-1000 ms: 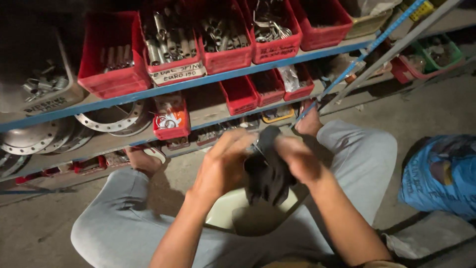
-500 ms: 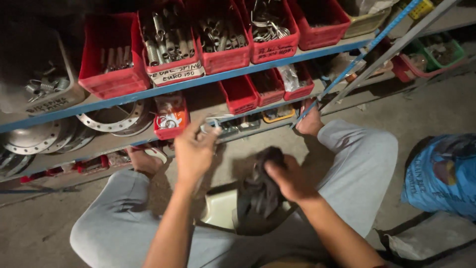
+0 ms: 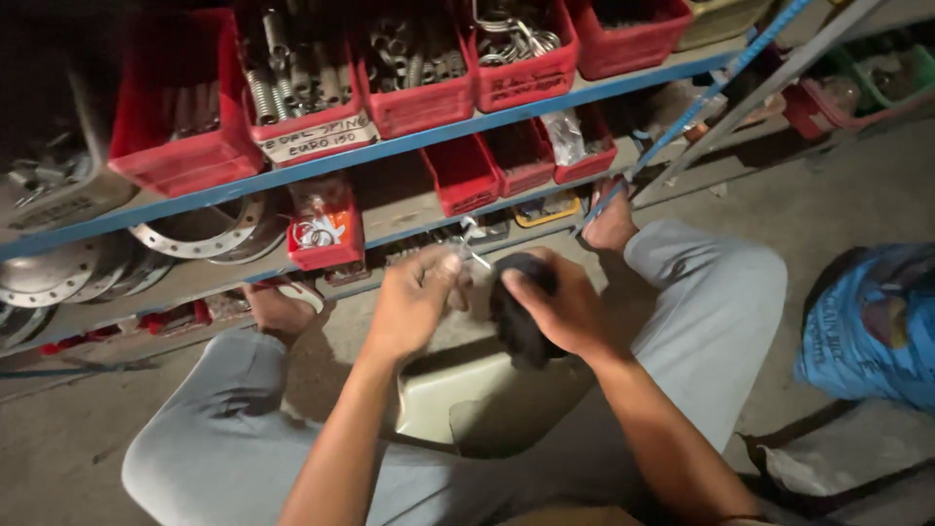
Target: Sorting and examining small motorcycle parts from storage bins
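Landmark: the pale container (image 3: 458, 394), resting on the floor between the seated person's bent legs; every place below is given from it.
Left hand (image 3: 414, 302): above the container's left part, fingers curled shut around a small metal part (image 3: 470, 245), whose thin bright end pokes out past the fingertips. The pinch looks suited to keeping so small a piece steady beside the cloth.
Right hand (image 3: 565, 310): above the container's right part, closed around a dark cloth (image 3: 516, 317), which is bunched in the palm and hangs down towards the container's rim.
Metal part and cloth: close together, just above the container; whether they touch cannot be told. Held over the container, anything dropped would likely fall into it.
Legs: grey trousers (image 3: 701, 321) spread to either side of the container, bare feet towards the shelf.
Blue shelf (image 3: 409, 146): beyond the container, within arm's reach, carrying red bins (image 3: 312, 117) of springs and metal fittings.
Metal rings (image 3: 185, 234): beyond and left of the container, flat on the lower shelf.
Blue sack (image 3: 867, 326): well to the container's right, on the floor.
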